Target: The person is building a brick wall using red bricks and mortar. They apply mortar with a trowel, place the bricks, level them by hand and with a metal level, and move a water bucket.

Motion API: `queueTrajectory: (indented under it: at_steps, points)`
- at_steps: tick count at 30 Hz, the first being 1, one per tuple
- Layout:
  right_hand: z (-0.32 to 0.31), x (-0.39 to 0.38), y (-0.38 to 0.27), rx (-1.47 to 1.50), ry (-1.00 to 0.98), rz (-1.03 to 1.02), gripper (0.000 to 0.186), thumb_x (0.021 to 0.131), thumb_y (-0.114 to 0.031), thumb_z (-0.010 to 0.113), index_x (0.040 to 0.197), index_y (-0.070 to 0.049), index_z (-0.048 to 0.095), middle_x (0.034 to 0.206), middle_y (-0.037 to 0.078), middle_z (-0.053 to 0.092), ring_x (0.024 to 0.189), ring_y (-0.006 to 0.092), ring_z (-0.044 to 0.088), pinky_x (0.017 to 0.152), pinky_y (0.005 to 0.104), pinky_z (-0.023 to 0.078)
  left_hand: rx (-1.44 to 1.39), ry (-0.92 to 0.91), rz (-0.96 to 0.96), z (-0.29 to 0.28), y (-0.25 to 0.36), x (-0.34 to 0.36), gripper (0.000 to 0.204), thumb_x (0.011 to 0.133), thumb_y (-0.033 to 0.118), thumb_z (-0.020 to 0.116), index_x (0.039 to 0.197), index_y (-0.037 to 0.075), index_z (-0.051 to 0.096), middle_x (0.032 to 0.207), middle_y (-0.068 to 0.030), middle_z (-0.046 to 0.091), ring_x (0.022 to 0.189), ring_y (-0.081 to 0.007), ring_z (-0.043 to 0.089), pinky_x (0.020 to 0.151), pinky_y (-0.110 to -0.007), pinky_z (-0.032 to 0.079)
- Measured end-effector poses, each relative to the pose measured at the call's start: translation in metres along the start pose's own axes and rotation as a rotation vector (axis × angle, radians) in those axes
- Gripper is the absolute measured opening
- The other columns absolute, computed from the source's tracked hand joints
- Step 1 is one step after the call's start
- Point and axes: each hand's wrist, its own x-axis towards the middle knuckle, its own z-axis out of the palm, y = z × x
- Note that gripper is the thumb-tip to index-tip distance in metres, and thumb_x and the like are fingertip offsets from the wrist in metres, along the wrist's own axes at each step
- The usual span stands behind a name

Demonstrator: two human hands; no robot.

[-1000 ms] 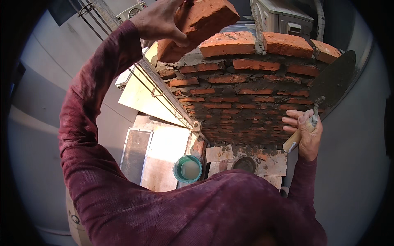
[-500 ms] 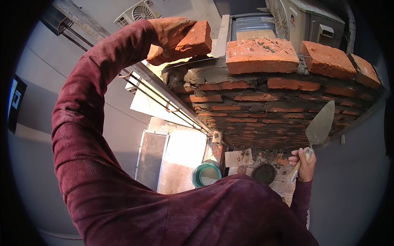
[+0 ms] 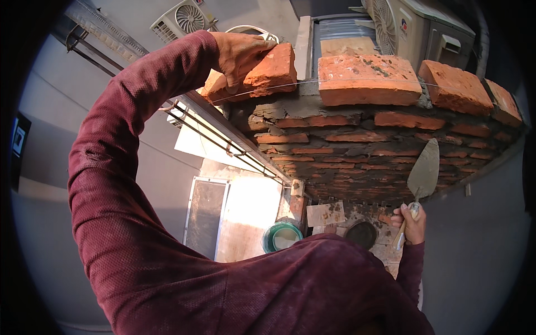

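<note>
My left hand (image 3: 239, 56) grips an orange-red brick (image 3: 274, 71) from above, at the left end of the wall's top course. The brick's underside is at the mortar bed (image 3: 304, 96); whether its full length rests there I cannot tell. A thin string line (image 3: 301, 82) runs along the front of the top bricks. To the right of the held brick, past a gap, lies another brick (image 3: 365, 84) on the wall. Low on the right, my right hand (image 3: 414, 226) is closed around the handle of a pointed trowel (image 3: 424, 170), its blade upward in front of the brick wall (image 3: 357, 148).
More bricks (image 3: 455, 85) continue the top course to the right. Behind the wall stands an outdoor air-conditioner unit (image 3: 419, 33). Steel rods (image 3: 223, 148) rise along the wall's left end. Below are a green bucket (image 3: 267, 237) and a dark round pan (image 3: 361, 234).
My left hand has lowered the brick a little and moved it right, onto the wall's end by the string. The trowel has shifted slightly left in my right hand.
</note>
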Motion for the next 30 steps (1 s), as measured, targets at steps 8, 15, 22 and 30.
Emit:
queueTrajectory:
  at_steps: [8,15,22,30]
  points:
    - [0.013,-0.002,0.006,-0.009,0.014,0.030,0.020,0.094,-0.017,0.065,0.094,-0.005,0.049,0.080,0.010,0.065,0.060,0.0156,0.066,0.050,0.0259,0.055,-0.166,-0.058,-0.018,0.001,0.019,-0.001,0.129,0.035,0.015,0.094,0.147,-0.002,0.030,0.132,-0.0241,0.054,0.126,-0.0374,0.051,0.112,-0.039,0.039]
    - [0.020,-0.025,-0.008,-0.067,0.054,-0.163,0.021,0.094,-0.016,0.064,0.096,-0.003,0.048,0.078,0.011,0.064,0.054,0.0155,0.064,0.045,0.0245,0.050,-0.152,-0.096,-0.051,0.003,0.017,0.000,0.134,0.032,0.020,0.097,0.146,-0.004,0.031,0.133,-0.0260,0.053,0.130,-0.0378,0.048,0.113,-0.040,0.038]
    - [0.035,-0.037,-0.024,-0.116,0.033,-0.199,0.020,0.095,-0.017,0.062,0.093,-0.003,0.047,0.077,0.013,0.063,0.050,0.0144,0.062,0.041,0.0233,0.047,-0.070,-0.104,-0.043,0.010,0.012,0.003,0.140,0.029,0.032,0.101,0.145,-0.004,0.033,0.135,-0.0274,0.051,0.130,-0.0390,0.048,0.115,-0.043,0.036]
    - [0.116,-0.036,-0.162,-0.221,-0.278,-0.491,0.026,0.089,-0.014,0.069,0.091,-0.007,0.044,0.092,0.013,0.065,0.066,0.0133,0.066,0.045,0.0210,0.050,-0.209,-0.111,-0.065,0.011,0.013,0.002,0.138,0.031,0.018,0.098,0.149,-0.001,0.029,0.136,-0.0246,0.051,0.131,-0.0363,0.048,0.114,-0.040,0.038]
